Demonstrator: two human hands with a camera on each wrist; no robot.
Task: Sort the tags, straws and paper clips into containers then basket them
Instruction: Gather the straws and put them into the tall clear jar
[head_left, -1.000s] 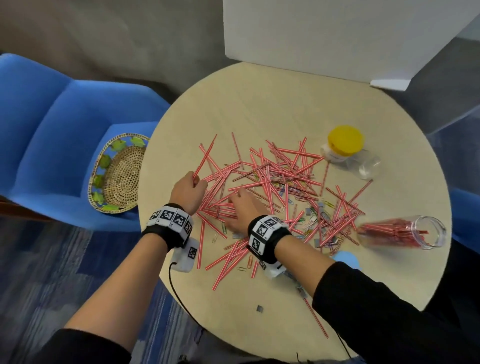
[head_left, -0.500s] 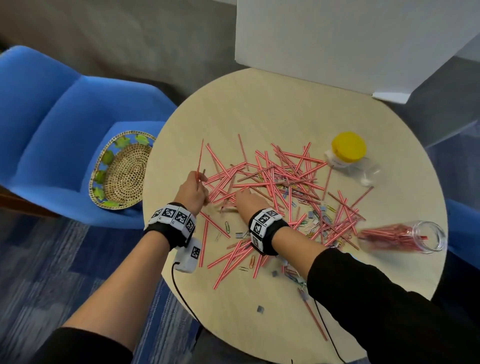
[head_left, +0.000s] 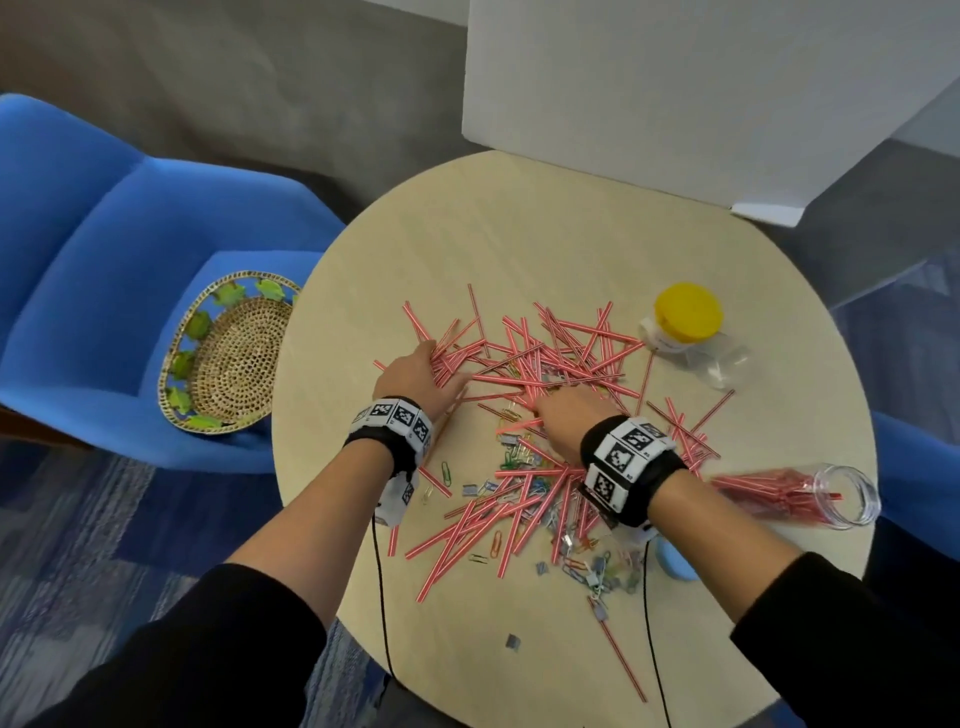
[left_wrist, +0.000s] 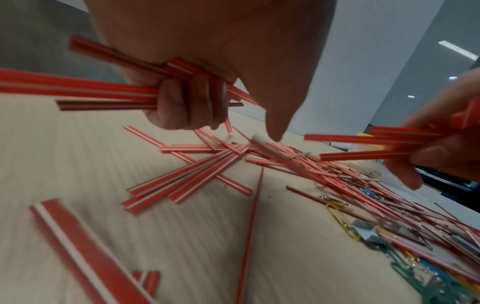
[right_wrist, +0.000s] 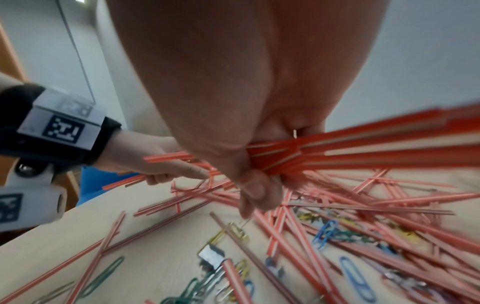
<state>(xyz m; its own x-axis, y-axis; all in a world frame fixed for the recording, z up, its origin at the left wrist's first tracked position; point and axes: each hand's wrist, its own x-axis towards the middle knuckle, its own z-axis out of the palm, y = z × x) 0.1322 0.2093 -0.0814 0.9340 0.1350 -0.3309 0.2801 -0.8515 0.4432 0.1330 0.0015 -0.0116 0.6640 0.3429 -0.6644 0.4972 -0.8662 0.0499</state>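
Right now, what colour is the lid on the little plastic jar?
Yellow. The small clear plastic jar's round lid shows best in the head view.

3 views: 1 from the head above, 2 low from the wrists.

The head view looks steeply down from the near side onto the whole round table (head_left: 519, 218), taking in both forearms, the straws (head_left: 540, 364), a basket (head_left: 228, 358) on the left and the jar (head_left: 795, 493) on the right. The left wrist view sits just above the tabletop, very close under the left hand (left_wrist: 192, 67), facing far and right across the straws (left_wrist: 182, 185); the right hand (left_wrist: 441, 152) shows at its right edge. The right wrist view, equally low and close under the right hand (right_wrist: 244, 102), faces far and left, catching the left hand (right_wrist: 155, 164). All 3 share the straw pile and paper clips (right_wrist: 327, 232).
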